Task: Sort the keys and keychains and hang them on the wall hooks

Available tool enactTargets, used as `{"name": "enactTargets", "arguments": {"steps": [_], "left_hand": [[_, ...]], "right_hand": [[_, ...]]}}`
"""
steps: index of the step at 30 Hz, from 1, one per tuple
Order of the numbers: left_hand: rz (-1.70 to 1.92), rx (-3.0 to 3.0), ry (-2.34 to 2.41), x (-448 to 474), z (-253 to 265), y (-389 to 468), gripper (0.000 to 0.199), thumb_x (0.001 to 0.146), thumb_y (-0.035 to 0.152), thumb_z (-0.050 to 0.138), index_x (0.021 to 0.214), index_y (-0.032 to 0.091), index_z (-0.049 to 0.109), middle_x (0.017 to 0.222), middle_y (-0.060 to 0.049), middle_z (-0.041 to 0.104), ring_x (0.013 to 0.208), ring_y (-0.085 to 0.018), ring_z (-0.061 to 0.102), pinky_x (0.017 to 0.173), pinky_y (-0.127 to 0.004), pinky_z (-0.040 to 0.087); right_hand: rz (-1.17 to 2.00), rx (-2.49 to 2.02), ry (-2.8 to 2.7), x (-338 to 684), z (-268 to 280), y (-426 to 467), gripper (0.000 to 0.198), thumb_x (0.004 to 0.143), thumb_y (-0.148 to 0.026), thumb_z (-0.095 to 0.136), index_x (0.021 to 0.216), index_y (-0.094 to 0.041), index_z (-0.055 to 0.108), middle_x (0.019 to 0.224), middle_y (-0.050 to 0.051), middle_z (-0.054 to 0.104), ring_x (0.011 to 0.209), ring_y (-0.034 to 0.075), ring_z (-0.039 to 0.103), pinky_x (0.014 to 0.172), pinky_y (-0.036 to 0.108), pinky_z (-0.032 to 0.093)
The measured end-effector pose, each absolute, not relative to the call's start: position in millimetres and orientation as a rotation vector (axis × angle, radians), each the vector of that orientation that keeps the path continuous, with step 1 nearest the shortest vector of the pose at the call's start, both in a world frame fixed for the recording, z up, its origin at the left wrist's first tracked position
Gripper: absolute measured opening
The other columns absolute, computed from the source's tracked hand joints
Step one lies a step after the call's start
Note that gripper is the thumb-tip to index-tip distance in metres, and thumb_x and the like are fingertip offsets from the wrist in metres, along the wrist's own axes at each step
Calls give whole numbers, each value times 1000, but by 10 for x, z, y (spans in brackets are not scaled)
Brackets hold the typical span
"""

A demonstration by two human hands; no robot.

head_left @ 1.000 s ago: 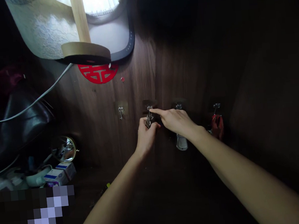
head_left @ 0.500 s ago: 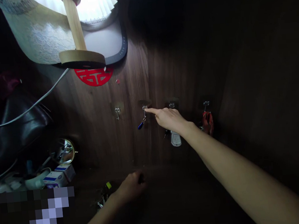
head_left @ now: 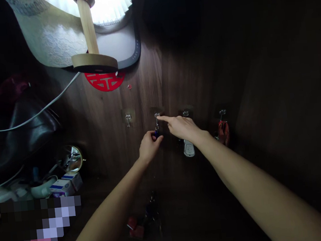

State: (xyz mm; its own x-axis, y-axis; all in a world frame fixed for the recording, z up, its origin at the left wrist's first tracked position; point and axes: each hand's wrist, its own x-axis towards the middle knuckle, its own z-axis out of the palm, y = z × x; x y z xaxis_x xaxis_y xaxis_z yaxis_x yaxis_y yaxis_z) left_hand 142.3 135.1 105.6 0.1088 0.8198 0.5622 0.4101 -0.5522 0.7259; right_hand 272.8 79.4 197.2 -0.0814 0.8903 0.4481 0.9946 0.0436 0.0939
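A metal wall hook [head_left: 157, 117] sits on the dark wood panel, with a small dark-blue key fob [head_left: 156, 133] hanging from it by a ring. My left hand [head_left: 149, 146] is closed around the fob, thumb and fingers pinching it just below the hook. From the right, my right hand [head_left: 181, 126] reaches in with its index finger stretched out, the tip at the hook's side. Its other fingers are curled under, and nothing shows in them. Below my right wrist hangs a light grey, flat tag-like object [head_left: 189, 148], its upper part partly covered.
Another hook [head_left: 128, 120] is at left; a reddish-brown item [head_left: 223, 131] hangs at far right. A lit lamp [head_left: 94, 60] stands above left with its cord. A round mirror [head_left: 71, 158], small boxes [head_left: 66, 184] and dim keys with red pieces [head_left: 137, 229] lie lower.
My left hand has moved up from the dark surface below and taken hold of the blue key fob. My right hand keeps its place at the hook. Keys and red pieces now show below.
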Motion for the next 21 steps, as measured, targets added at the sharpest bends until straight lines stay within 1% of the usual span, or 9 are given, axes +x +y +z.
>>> {"name": "enactTargets", "arguments": {"steps": [2, 4, 7, 10, 12, 14, 17, 19, 21], "left_hand": [[1454, 1915, 1187, 1559, 1121, 1377, 27, 76, 39, 56, 92, 17, 61, 71, -1, 60, 65, -15, 56, 61, -24, 40], [1482, 1867, 1134, 1641, 1178, 1356, 23, 78, 37, 52, 81, 17, 63, 64, 1, 58, 60, -13, 53, 58, -23, 37], [1581, 1813, 988, 1667, 1304, 1287, 27, 80, 37, 48, 70, 16, 60, 60, 2, 56, 58, -12, 50, 57, -21, 36], [1744, 1757, 898, 1595, 1440, 1218, 29, 81, 39, 45, 71, 16, 59, 64, 1, 57, 62, -12, 52, 59, -20, 38], [1758, 1830, 935, 1496, 1450, 1166, 29, 82, 39, 42, 74, 16, 59, 70, 0, 61, 67, -13, 55, 62, -21, 39], [1533, 2054, 1070, 1357, 1336, 1096, 29, 82, 39, 42, 75, 17, 60, 74, -2, 64, 70, -15, 58, 64, -22, 41], [807, 2354, 1452, 1090, 956, 986, 27, 78, 40, 46, 73, 20, 64, 73, -7, 67, 72, -23, 63, 65, -29, 44], [447, 2434, 1616, 912, 671, 946, 26, 78, 38, 48, 76, 19, 66, 81, -12, 69, 81, -28, 65, 69, -35, 46], [227, 2464, 1675, 793, 470, 948, 21, 75, 34, 53, 79, 18, 67, 86, -14, 69, 87, -32, 65, 73, -38, 46]], "right_hand": [[-552, -1944, -2045, 2737, 1968, 798, 55, 85, -20, 37, 136, -38, 32, 111, 4, 65, 96, 23, 61, 77, 35, 44], [-543, -1951, -2043, 2750, 1962, 798, 55, 85, -21, 38, 137, -38, 31, 113, 4, 64, 97, 23, 61, 77, 34, 44], [-523, -1941, -2056, 2761, 1957, 795, 53, 87, -23, 36, 137, -38, 30, 115, 4, 63, 100, 23, 60, 79, 35, 43], [-513, -1943, -2063, 2753, 1955, 796, 52, 88, -22, 34, 138, -37, 29, 115, 4, 63, 101, 23, 59, 81, 35, 43], [-515, -1943, -2060, 2745, 1958, 791, 54, 87, -20, 34, 138, -37, 29, 116, 4, 63, 101, 22, 60, 81, 35, 42], [-497, -1914, -2064, 2757, 1961, 767, 55, 86, -19, 35, 137, -39, 30, 114, 3, 64, 98, 22, 61, 80, 35, 43], [-447, -1779, -2003, 2874, 1935, 679, 52, 85, -20, 36, 134, -40, 35, 101, -1, 68, 90, 20, 64, 75, 32, 45], [-441, -1634, -1825, 3035, 1861, 606, 46, 86, -23, 35, 130, -35, 42, 90, -2, 70, 85, 18, 64, 72, 29, 46], [-428, -1468, -1577, 3242, 1726, 556, 39, 87, -23, 31, 121, -25, 52, 85, 1, 69, 79, 17, 64, 70, 28, 46]]}}
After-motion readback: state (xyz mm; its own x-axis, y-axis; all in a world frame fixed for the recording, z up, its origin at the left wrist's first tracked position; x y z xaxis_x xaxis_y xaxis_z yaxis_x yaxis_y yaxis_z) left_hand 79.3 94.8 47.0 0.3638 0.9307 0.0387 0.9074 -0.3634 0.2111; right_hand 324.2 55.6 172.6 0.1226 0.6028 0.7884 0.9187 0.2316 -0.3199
